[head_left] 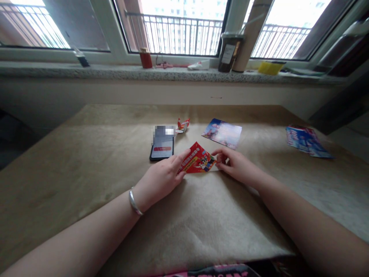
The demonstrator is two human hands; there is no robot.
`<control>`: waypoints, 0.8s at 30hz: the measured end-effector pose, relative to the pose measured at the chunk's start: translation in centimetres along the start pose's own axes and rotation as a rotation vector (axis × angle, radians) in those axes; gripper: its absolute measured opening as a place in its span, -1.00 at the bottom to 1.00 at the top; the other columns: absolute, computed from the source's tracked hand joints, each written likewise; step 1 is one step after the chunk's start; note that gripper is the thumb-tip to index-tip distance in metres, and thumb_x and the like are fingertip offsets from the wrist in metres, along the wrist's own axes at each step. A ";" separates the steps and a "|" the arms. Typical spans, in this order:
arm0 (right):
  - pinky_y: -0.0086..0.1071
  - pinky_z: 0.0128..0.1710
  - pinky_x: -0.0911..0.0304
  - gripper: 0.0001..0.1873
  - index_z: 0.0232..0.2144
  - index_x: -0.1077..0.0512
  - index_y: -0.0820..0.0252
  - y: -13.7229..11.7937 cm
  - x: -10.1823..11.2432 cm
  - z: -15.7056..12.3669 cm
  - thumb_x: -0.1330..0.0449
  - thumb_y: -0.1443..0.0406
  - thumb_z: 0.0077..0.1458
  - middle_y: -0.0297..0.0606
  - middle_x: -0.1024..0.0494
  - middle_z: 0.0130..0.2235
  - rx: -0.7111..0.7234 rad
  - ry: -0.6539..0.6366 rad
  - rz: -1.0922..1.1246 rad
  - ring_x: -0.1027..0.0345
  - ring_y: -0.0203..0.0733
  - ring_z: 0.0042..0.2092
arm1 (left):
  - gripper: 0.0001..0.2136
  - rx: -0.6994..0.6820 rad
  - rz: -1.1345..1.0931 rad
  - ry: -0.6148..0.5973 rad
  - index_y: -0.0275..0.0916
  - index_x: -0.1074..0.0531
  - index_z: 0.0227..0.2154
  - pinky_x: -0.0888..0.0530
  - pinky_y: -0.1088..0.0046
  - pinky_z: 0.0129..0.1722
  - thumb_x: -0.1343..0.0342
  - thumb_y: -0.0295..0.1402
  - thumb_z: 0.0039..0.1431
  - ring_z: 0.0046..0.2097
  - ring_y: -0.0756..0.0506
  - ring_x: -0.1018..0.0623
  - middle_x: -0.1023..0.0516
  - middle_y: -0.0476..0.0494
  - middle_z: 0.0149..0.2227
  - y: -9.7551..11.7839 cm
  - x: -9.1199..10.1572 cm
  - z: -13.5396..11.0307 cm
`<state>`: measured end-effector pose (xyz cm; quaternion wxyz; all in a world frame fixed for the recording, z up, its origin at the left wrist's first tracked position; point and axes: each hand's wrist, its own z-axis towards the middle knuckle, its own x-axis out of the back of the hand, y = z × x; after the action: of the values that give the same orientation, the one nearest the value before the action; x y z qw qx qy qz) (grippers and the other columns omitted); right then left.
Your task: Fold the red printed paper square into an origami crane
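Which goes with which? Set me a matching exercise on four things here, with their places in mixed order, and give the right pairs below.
Things:
1. phone
2. bracelet
3. red sheet
4. overlapping blue sheets

Places:
A. between the left hand and the right hand
B. toward the right side of the table
C. on the table, just beyond the left hand
D. around the left wrist

Pairs: 1-C, 2-D, 3-A, 4-B
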<state>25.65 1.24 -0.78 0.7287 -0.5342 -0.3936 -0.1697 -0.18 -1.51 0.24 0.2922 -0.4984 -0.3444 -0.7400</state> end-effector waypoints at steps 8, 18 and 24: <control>-0.48 -0.41 -0.18 -0.82 -0.40 -0.41 0.21 -1.1 1.0 -0.5 -0.09 0.49 -0.08 -0.33 -0.37 -0.44 0.232 0.057 -0.130 -0.23 -0.34 -0.42 | -0.62 -0.106 -0.018 0.237 -0.24 -0.25 0.02 -0.42 0.29 -0.11 -0.07 -0.46 0.10 -0.16 -0.11 -0.38 -0.34 -0.18 -0.19 -0.1 -0.1 0.3; -0.39 -0.24 -0.28 -0.81 -0.34 -0.45 0.16 -0.9 1.1 -0.7 -0.09 0.45 0.03 -0.25 -0.46 -0.30 0.428 -0.209 -0.156 -0.35 -0.26 -0.25 | -0.73 -0.315 -0.060 -0.109 -0.17 -0.42 -0.16 -0.40 0.33 -0.16 -0.04 -0.50 0.06 -0.15 -0.11 -0.38 -0.42 -0.14 -0.20 0.1 0.1 0.5; -0.32 -0.15 -0.27 -0.90 -0.35 -0.46 0.18 -1.3 1.2 -0.6 -0.15 0.37 0.05 -0.21 -0.50 -0.26 0.454 -0.244 -0.187 -0.36 -0.22 -0.18 | -0.77 -0.329 -0.044 -0.136 -0.20 -0.42 -0.17 -0.37 0.27 -0.12 -0.07 -0.33 0.09 -0.15 -0.14 -0.39 -0.43 -0.17 -0.21 0.6 0.7 0.7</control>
<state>25.83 0.40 0.88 0.7581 -0.3352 -0.5539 -0.0782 0.40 -1.38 1.15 0.1663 -0.5806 -0.2483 -0.7573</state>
